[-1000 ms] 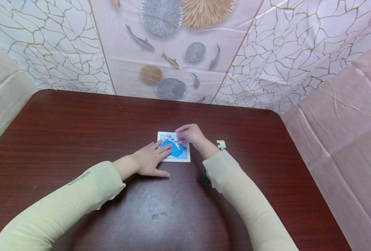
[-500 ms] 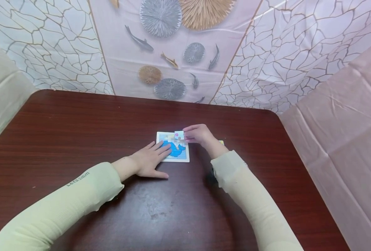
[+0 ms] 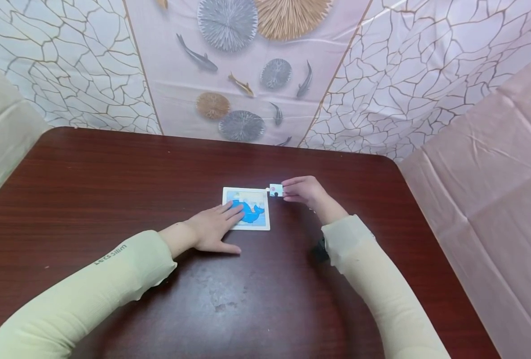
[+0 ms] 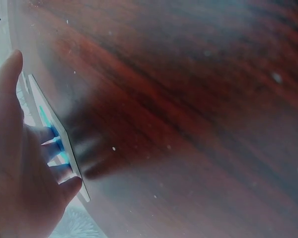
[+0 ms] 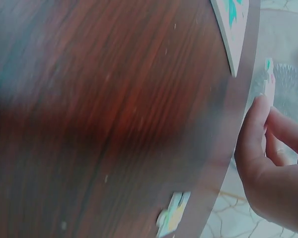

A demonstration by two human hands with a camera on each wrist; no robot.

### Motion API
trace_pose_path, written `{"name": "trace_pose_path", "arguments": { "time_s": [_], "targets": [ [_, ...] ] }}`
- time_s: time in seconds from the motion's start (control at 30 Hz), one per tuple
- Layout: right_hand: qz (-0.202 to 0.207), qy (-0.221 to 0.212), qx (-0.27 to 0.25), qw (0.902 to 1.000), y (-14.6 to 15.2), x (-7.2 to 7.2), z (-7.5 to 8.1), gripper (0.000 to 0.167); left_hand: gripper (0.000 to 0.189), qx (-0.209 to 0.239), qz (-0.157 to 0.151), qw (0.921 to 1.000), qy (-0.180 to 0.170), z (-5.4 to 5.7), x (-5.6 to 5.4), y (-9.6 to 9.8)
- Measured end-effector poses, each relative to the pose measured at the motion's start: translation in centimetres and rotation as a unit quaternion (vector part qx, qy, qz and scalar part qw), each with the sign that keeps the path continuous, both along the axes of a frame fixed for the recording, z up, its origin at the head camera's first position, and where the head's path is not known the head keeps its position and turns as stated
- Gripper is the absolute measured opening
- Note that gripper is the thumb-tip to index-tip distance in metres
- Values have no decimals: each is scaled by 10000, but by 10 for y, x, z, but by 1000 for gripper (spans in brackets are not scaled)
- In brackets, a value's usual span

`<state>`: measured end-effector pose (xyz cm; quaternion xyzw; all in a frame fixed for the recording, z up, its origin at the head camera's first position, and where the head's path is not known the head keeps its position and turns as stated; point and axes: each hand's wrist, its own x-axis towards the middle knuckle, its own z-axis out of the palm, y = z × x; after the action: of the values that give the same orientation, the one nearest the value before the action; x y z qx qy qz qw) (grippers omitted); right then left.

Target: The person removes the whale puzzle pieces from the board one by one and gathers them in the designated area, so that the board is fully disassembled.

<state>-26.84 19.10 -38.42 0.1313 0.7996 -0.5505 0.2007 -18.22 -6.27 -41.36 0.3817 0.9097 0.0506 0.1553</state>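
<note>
The puzzle board (image 3: 253, 228) lies flat on the dark wooden table (image 3: 113, 199), and the head view alone shows its face: a blue whale (image 3: 252, 215), with a pale patch on the far side of it. The left hand (image 3: 211, 229) comes in from the board's near left, fingers straight and spread, tips resting on the picture; it grasps nothing. From above, its fingers cover part of the whale, while the left wrist view looks along the board's thin edge and shows the thumb standing away from it.

Beyond the board's far right corner, the right hand (image 3: 308, 190) pinches a notched puzzle piece (image 3: 276, 190) between thumb and fingers. In the head view, the piece's tab seems to meet that corner; the right wrist view shows it edge-on, raised and apart from the board.

That same view shows a loose piece (image 5: 175, 214) with a yellow mark, lying on the table well to the right of the board. From the head, the right wrist hides most of it.
</note>
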Motion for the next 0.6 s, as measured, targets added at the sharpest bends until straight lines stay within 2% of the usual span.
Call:
{"name": "trace_pose_path", "arguments": {
  "time_s": [0.23,0.43,0.6],
  "targets": [
    [65,-9,-96,9999,20,1,3,36,90,-13,-29,10000,43,0,0,0],
    [108,-114,291,9995,35,4,4,34,90,-49,-4,10000,25,0,0,0],
    [128,-190,301,9993,44,5,3,35,90,-73,10,10000,-22,1,0,0]
  ]
}}
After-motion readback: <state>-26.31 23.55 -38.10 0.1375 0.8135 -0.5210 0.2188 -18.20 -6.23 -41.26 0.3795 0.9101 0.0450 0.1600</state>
